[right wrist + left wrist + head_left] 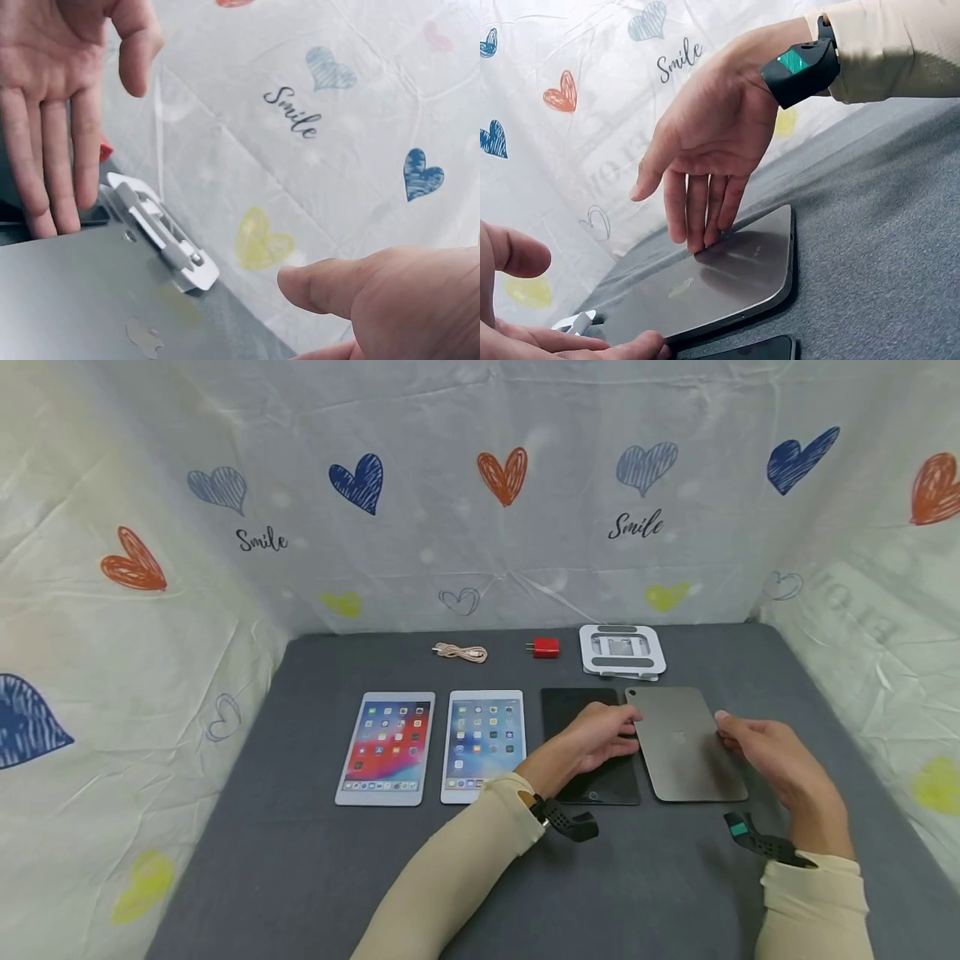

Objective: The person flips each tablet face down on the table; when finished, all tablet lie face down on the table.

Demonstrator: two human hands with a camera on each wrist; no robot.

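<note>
Two relaxed hands — left (596, 737), right (772, 753) — touch a grey tablet (686, 747) lying logo-side up, gripping nothing.

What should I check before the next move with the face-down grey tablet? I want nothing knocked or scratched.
1. Left hand contact: straight fingers touch the left edge of the grey tablet, no grip. Ok.
2. Right hand contact: straight fingertips rest on the tablet's back near its right edge. Ok.
3. Tablet lies flat on the mat: cannot tell; its left edge seems to sit over the black tablet.
4. Room to the left: black tablet lies right alongside. Not ok.
5. Room behind: white stand close to the far end. Not ok.
6. Screen side condition: faces down, cannot tell.
</note>
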